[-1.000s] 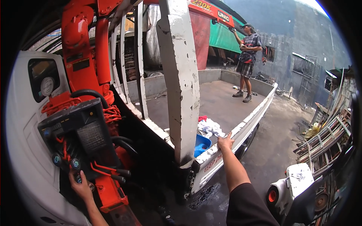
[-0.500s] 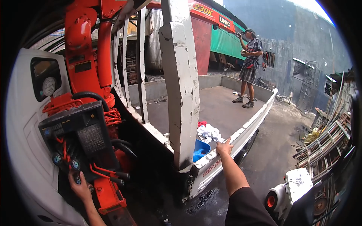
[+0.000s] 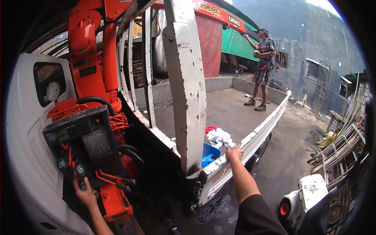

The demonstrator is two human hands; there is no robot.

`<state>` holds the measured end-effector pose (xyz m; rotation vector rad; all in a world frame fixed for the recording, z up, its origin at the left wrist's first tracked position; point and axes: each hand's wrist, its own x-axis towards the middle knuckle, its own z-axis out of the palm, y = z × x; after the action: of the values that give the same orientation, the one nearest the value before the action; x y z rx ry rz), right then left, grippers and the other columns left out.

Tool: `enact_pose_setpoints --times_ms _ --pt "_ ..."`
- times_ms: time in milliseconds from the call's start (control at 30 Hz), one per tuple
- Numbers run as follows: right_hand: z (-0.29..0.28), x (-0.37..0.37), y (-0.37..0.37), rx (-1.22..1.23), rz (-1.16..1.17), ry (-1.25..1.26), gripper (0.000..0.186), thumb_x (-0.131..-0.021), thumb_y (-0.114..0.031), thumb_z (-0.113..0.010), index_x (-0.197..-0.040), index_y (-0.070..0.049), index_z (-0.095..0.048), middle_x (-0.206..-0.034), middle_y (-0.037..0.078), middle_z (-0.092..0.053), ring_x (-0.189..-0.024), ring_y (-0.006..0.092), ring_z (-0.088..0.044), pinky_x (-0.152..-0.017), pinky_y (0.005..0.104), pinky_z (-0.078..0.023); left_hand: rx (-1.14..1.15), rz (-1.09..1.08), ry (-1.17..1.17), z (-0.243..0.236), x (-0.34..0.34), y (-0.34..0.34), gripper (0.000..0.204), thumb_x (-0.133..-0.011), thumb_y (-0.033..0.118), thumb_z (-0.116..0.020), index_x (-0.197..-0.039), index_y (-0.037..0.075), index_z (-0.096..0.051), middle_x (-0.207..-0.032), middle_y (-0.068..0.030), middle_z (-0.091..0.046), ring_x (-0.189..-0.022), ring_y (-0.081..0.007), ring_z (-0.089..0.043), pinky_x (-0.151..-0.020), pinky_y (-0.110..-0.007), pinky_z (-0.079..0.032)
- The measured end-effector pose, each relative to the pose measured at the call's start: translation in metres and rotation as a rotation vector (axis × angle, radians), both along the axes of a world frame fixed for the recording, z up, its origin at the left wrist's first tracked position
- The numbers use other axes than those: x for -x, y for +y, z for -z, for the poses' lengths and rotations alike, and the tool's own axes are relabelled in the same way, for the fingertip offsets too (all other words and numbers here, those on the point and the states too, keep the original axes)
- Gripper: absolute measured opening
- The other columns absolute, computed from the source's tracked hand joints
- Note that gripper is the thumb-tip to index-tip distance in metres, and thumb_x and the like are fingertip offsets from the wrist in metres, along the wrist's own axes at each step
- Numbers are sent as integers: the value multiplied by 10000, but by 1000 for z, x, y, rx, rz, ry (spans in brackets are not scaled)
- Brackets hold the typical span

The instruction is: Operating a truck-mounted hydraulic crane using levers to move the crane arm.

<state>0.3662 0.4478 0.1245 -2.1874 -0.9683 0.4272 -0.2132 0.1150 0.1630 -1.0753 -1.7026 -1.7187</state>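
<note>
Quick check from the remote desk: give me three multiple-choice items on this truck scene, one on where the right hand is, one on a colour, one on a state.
1. Where does the right hand rest?
A. on the truck bed's side rail
B. on the cab door
C. on the ground

2. What colour is the crane column?
A. blue
B. orange-red
C. yellow

3. How is the other person on the truck bed?
A. sitting
B. lying down
C. standing, one arm raised

Answers: 1 A, the fingers lie on the chipped white rail beside the white rags. 2 B, the column above the control panel, where the left hand rests, is orange-red. 3 C, both feet are on the bed and an arm reaches up.
</note>
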Motion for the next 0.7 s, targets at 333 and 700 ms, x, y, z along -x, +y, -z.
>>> enact_pose_setpoints --times_ms 333,700 --pt "-2 -1 4 46 11 -6 994 -798 -422 -653 -1592 -270 -74 -1436 288 -289 -1188 473 -565 -982 513 -491 -16 18 -3 2 2 1 281 -952 113 -627 -1191 -29 -586 -1112 -148 -650 -1033 -260 -619 -946 -379 -448" --pt "6 -5 11 32 29 -12 983 -802 -420 -646 -1592 -259 -85 -1467 325 -271 -1186 468 -577 -995 493 -484 13 12 -77 -10 -13 1 332 -950 133 -640 -1233 -26 -572 -1129 -150 -650 -1050 -269 -621 -954 -385 -446"
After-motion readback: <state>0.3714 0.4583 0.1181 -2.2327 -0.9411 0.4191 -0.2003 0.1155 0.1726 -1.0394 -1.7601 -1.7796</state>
